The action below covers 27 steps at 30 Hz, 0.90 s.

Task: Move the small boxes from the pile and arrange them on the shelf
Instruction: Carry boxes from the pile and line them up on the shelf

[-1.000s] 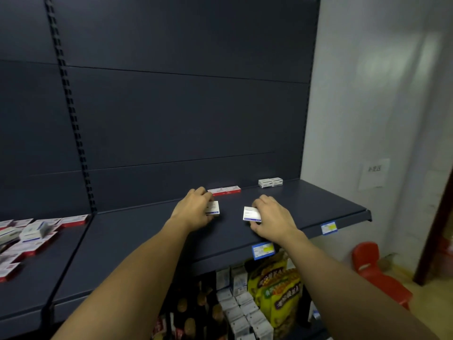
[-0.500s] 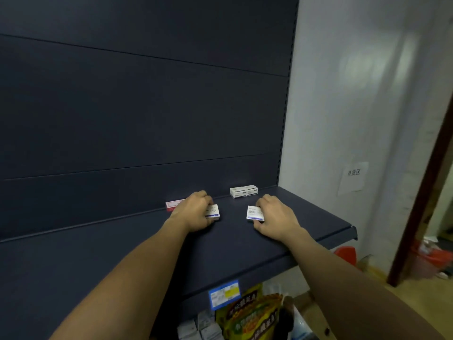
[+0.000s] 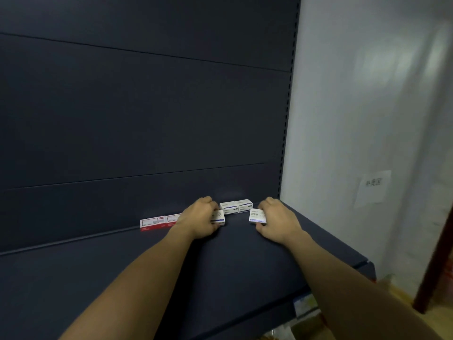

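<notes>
A: Item: two white boxes, one pinched in the left hand [image 3: 199,220] at [image 3: 219,216], one in the right hand [image 3: 277,220] at [image 3: 257,215], over the shelf [image 3: 245,261].
B: Risk: the placed white pair [image 3: 236,205] just behind may be knocked askew.
A: Also noted: red boxes [image 3: 159,222] left; wall notice [image 3: 373,188].

The shelf [image 3: 245,261] and its back panel [image 3: 147,106] are coloured dark navy. White boxes with blue bands [image 3: 235,206] are seen at the shelf's back edge, red-and-white boxes [image 3: 153,223] further left. The wall [image 3: 367,94] is painted pale grey-white.
</notes>
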{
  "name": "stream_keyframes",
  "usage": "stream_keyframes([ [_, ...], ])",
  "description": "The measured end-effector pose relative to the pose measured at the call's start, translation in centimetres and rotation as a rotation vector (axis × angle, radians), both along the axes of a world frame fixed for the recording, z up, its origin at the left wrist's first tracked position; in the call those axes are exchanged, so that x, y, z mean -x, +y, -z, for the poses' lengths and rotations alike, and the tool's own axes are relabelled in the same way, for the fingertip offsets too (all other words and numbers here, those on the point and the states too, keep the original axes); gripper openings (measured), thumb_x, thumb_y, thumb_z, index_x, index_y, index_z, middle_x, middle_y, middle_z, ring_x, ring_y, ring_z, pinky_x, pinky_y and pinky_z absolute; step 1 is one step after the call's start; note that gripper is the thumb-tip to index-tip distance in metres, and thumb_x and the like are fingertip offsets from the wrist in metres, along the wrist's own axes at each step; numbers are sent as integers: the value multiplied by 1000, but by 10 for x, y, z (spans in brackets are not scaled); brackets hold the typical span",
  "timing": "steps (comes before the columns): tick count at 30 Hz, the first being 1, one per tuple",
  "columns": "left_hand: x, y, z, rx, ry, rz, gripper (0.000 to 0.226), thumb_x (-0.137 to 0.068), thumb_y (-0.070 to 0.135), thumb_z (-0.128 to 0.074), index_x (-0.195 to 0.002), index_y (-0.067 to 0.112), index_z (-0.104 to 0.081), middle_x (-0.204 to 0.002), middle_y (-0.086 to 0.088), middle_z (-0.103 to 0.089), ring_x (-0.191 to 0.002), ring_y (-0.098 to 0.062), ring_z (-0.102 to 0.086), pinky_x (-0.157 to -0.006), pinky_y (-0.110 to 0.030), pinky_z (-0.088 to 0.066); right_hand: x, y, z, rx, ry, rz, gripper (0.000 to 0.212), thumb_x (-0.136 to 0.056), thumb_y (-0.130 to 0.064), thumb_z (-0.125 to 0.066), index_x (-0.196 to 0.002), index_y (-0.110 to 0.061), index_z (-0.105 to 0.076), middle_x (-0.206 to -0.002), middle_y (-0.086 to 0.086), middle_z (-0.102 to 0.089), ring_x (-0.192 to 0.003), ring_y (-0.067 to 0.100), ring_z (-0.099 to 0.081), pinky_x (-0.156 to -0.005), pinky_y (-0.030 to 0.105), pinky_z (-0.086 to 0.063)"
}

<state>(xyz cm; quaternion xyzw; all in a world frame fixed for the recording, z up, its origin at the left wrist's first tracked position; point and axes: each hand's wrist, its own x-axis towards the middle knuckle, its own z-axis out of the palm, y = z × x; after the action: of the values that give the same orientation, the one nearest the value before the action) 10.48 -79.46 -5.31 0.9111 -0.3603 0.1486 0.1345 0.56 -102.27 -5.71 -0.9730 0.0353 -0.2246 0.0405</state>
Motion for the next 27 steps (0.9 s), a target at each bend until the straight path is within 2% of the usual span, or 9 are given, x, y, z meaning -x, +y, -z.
stream_keyframes([
  [6,-7,-35,13,102,55,-81,49,-84,34,-73,-126,16,-55,-122,0,-54,-116,-19,-51,-100,-33,-45,-30,-37,4,-5,18,-116,36,-82,-37,-64,-113,-20,-59,-111,-3,-52,-106,17,-51,-81,34,-51],
  [11,-6,-49,18,159,72,-147,41,-84,35,-75,-116,18,-55,-117,2,-55,-112,-17,-53,-98,-34,-47,-51,-49,8,-74,21,-250,39,-81,-34,-63,-116,-18,-60,-110,-4,-51,-106,16,-51,-83,35,-52],
  [17,1,-61,27,249,12,-162,38,-82,31,-74,-115,15,-62,-114,4,-54,-109,-14,-54,-98,-27,-46,-68,-53,20,-142,-11,-366,45,-82,-27,-61,-125,-13,-58,-114,-4,-48,-105,16,-51,-86,33,-52],
  [20,5,-64,33,304,-6,-183,37,-81,30,-74,-112,14,-63,-113,6,-49,-103,-11,-54,-94,-20,-43,-74,-56,26,-212,-3,-394,51,-83,-27,-63,-131,-11,-56,-120,-5,-44,-107,16,-53,-93,30,-50],
  [23,7,-67,34,348,-14,-210,38,-79,32,-74,-111,16,-63,-111,7,-49,-97,-8,-53,-91,-22,-45,-79,-58,27,-267,-3,-417,55,-83,-28,-66,-133,-10,-54,-123,-5,-42,-110,16,-53,-99,30,-47],
  [27,6,-70,33,357,-2,-229,41,-79,30,-74,-115,15,-61,-113,6,-49,-98,-10,-53,-92,-25,-47,-79,-59,28,-313,-15,-439,52,-82,-26,-68,-130,-11,-53,-122,-4,-41,-106,17,-54,-98,32,-48],
])
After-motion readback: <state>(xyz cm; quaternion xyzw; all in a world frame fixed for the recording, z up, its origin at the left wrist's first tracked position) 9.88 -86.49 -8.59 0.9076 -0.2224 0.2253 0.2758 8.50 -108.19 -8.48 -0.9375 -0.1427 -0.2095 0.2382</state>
